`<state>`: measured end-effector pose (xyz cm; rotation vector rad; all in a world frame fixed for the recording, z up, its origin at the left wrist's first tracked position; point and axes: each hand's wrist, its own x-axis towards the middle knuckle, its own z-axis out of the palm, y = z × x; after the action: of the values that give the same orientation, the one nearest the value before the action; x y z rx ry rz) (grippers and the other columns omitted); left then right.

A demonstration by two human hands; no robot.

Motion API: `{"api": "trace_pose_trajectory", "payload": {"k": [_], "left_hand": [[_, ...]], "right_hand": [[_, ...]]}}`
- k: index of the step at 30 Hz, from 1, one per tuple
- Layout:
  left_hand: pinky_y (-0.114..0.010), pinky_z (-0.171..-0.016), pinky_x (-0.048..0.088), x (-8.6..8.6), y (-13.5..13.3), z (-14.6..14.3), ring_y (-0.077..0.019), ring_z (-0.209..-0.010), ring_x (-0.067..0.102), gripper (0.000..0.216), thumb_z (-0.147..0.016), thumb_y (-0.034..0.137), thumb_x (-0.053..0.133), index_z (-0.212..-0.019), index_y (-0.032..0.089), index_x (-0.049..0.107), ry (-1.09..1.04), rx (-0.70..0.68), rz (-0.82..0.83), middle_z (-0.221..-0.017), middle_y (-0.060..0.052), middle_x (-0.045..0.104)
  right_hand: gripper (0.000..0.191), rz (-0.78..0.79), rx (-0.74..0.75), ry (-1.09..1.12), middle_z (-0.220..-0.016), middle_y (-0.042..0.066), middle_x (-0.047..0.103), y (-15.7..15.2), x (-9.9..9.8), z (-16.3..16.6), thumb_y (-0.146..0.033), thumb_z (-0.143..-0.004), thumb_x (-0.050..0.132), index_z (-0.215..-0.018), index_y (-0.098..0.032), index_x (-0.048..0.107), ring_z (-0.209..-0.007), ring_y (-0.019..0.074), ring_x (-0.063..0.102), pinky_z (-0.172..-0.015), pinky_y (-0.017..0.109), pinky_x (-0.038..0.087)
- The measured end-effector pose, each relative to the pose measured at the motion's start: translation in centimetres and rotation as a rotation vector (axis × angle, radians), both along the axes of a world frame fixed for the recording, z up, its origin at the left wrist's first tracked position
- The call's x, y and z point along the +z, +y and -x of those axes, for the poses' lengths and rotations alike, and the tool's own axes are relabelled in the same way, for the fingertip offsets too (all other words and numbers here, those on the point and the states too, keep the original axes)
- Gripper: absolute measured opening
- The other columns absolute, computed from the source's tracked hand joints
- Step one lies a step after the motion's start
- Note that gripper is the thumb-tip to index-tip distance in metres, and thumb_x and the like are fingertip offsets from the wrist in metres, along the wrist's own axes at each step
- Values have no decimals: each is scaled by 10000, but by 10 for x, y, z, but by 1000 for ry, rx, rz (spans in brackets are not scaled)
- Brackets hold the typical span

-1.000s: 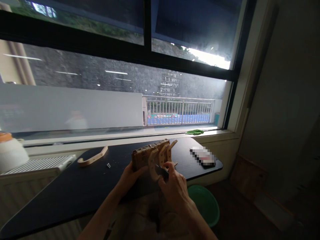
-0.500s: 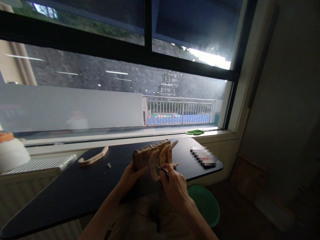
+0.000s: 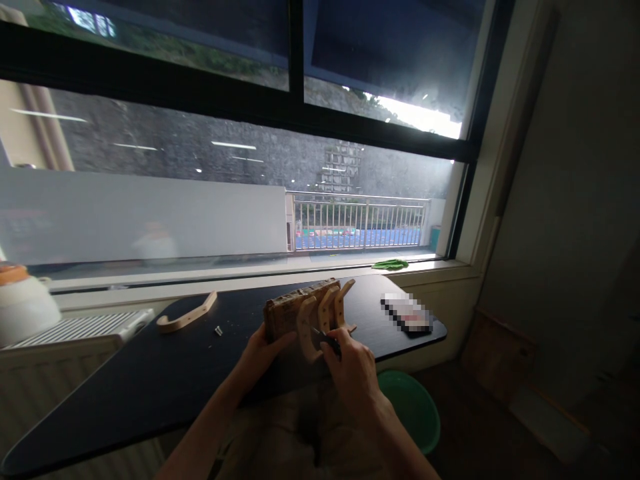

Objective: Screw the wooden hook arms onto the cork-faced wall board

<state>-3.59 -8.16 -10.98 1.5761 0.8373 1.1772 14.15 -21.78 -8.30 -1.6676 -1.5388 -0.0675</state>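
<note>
Left hand [image 3: 260, 357] grips the wooden rack [image 3: 300, 310] on the table [image 3: 150, 373]; right hand [image 3: 353, 373] pinches a screwdriver [image 3: 325, 338] against it.

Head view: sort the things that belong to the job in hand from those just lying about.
In the job: rack in the left grip; dark tool in the right grip, at its hooks; probably the loose hook and screw on the table.
Lying about: phone, green basin, green cloth, white jug.

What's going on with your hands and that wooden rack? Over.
Left hand grips hook rack, left end. Right hand holds dark tool at its hooks. Spare hook lies apart, nothing blocking.
</note>
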Motion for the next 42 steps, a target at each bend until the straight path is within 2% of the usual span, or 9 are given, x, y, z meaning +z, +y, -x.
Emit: {"api": "trace_pose_trajectory", "payload": {"k": [7,10,13,17,24,27,32,39,42], "left_hand": [[-378,-846,560,3,-3,0,-284,-962,685,513,-688,358,765,-1132,159,602,-4,4,-6,-1055,-67,734],[-375,-849,560,4,-4,-1,-282,-958,686,507,-677,359,772,-1117,165,612,-8,9,-12,-1042,-59,738],[-383,-848,562,5,-5,-1,-285,-950,688,512,-676,358,770,-1121,161,614,-11,12,-9,-1042,-63,738],[-387,-860,560,6,-5,-1,-294,-969,682,506,-670,349,776,-1114,162,620,-15,11,-9,-1051,-63,736],[-390,-875,556,5,-4,-2,-293,-986,678,519,-677,338,777,-1135,160,609,-30,4,-2,-1058,-67,734],[-393,-881,554,4,-4,-2,-291,-998,674,526,-685,344,773,-1146,162,598,-32,5,5,-1071,-68,730],[-390,-870,556,2,0,-5,-276,-1005,674,578,-708,363,755,-1216,182,548,-44,40,7,-1111,-76,712],[-386,-924,510,17,32,-27,-254,-1083,610,556,-718,361,761,-1198,182,542,-21,152,14,-1167,-72,653],[-419,-876,520,27,58,-34,-223,-1035,607,401,-858,339,624,-1208,161,540,39,183,92,-1198,-90,600]], "right_hand": [[259,28,-33,-18,-802,32,724,4,3,-1,-358,-953,417,-883,-229,631,-778,204,680,-637,266,343],[172,26,-15,-12,-857,6,728,1,6,1,-323,-895,500,-1023,-249,587,-768,203,681,-639,266,350],[317,22,6,-3,-880,-14,722,-2,7,4,-217,-803,568,-1116,-251,525,-745,197,679,-635,263,356],[249,6,31,3,-924,-4,711,-3,8,4,-161,-815,531,-1049,-243,554,-800,182,675,-667,256,366],[138,15,32,66,-896,19,716,0,7,1,-285,-879,531,-974,-235,617,-833,195,666,-694,260,375],[221,45,25,118,-821,50,714,6,4,-4,-346,-913,482,-879,-210,653,-798,198,658,-673,261,381],[323,99,101,213,-694,9,684,15,-1,-8,-383,-926,446,-748,-211,654,-659,143,617,-585,221,381],[338,151,144,338,-589,6,615,24,3,-24,-419,-888,463,-678,-196,605,-559,140,560,-544,241,374],[348,175,168,421,-599,-12,603,39,7,-47,-424,-922,351,-852,-178,587,-468,116,527,-498,232,392]]}}
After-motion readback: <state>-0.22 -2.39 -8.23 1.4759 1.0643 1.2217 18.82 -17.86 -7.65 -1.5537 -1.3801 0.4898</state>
